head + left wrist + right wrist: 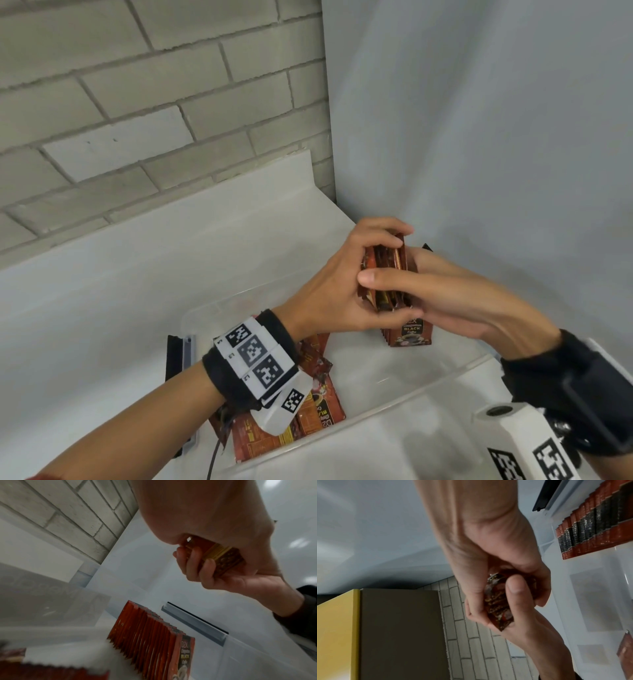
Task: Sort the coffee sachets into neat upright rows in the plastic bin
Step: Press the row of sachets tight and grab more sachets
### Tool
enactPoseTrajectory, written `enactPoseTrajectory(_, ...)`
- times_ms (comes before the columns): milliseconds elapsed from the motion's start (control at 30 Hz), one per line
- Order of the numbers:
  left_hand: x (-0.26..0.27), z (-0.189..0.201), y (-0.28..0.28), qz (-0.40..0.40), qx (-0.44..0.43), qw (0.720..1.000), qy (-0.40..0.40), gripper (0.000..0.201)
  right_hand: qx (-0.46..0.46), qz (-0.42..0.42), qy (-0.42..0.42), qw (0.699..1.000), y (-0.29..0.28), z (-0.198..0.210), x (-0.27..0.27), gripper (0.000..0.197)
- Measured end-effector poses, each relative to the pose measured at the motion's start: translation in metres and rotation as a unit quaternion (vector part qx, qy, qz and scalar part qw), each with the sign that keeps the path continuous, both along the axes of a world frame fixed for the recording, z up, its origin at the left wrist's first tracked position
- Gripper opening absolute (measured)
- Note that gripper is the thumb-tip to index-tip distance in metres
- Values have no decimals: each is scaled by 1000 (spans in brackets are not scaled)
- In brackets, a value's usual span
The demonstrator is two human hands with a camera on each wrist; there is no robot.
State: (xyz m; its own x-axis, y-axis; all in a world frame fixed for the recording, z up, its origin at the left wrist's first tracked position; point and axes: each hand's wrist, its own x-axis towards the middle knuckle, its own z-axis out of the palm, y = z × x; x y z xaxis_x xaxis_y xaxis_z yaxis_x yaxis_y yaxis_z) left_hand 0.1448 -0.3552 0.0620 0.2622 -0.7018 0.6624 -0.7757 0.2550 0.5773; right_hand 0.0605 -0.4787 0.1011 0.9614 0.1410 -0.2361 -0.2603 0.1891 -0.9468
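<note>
1. Done: one upright row of sachets [409,334] stands along the right side of the plastic bin [394,409]
2. In hand: left hand [337,291] and right hand [455,298] both clamp a stack of sachets [385,274] above that row
3. Left: loose sachets [308,421] lie flat at the bin's left end, judged roughly half unsorted

brick-walled [137,85] pantry counter [137,260]

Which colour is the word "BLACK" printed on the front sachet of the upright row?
Yellow, on the front sachet of the reddish row; the left wrist view shows it best.
</note>
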Motion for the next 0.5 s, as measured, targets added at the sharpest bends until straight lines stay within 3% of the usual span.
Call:
enactPoseTrajectory(167,-3,7,3,39,54,998,-3,69,-26,-1,-4,1000,2,-1,-1,14)
enactPoseTrajectory(367,-5,6,6,42,85,994,54,81,-53,13,-7,999,1,-3,0,15)
enactPoseTrajectory(500,-6,6,6,51,112,991,46,81,-5,12,0,1000,-2,-4,-1,12)
